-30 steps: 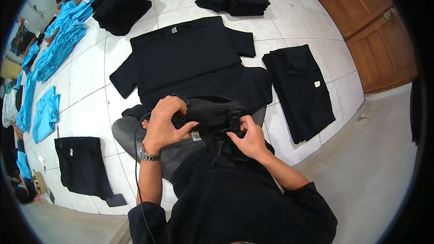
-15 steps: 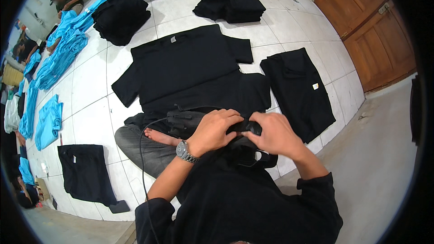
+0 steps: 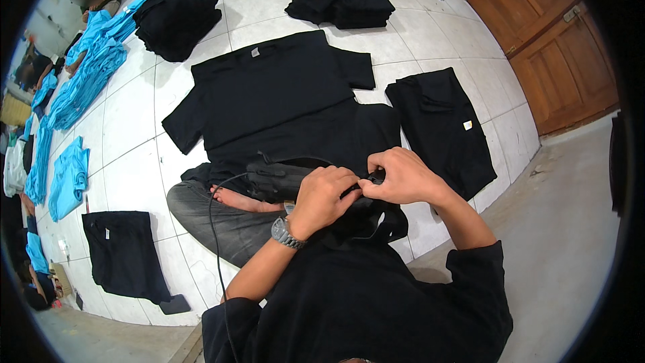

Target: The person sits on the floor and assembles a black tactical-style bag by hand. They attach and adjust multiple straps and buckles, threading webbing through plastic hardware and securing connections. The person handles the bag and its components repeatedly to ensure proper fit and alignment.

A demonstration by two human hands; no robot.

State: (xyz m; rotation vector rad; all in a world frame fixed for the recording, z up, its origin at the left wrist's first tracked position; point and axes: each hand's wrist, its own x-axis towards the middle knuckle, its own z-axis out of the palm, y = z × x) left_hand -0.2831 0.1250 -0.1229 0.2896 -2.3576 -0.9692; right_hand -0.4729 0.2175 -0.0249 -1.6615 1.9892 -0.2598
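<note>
- Black fabric bag (image 3: 279,180), lying across the lap, left of and partly under the left hand (image 3: 326,195); near end covered by fingers.
- Left hand: thumb and fingers pinched together on the bag's right end; exact part gripped, hidden.
- Right hand (image 3: 403,176): clamped, thumb against forefinger, on a small dark piece (image 3: 378,175), too covered to identify; fingertips meeting or nearly meeting those of the left hand.
- Changed within the last second: from well apart, left one at the bag's far end, to side by side at one spot. Since half a second ago, only a slight shift, with less of the small dark piece showing.
- Meaning, as a judgement: close two-handed work on one small part, no longer steadying the bag by both ends.
- Thin dark cable (image 3: 213,228), left of the left hand, trailing toward the sleeve. Metal watch (image 3: 285,232) just below the same hand.
- Black T-shirt (image 3: 269,87), spread flat on the tiled floor (image 3: 134,134), beyond both hands.
- Folded black garment (image 3: 447,128) with pale label, beyond and right of the right hand.
- Light-blue garments (image 3: 87,81), well off beyond the left hand, leftward.
</note>
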